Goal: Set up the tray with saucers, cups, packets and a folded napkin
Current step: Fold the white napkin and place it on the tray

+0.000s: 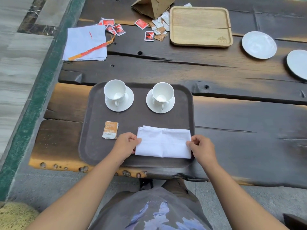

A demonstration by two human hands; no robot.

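At the right edge of the frame a white saucer (298, 63) is running out of view, and the top edge is cropping the brown paper bag (152, 7). The folded napkin (163, 143) is hiding the fingers of the left hand (126, 143) under its left border, and its right border is covering some fingertips of the right hand (201, 146). Print on the packet (110, 130) lying on the tray (93, 146) is showing too small to read.

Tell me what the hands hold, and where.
The folded napkin on the tray: left hand pinches its left edge, right hand its right edge.
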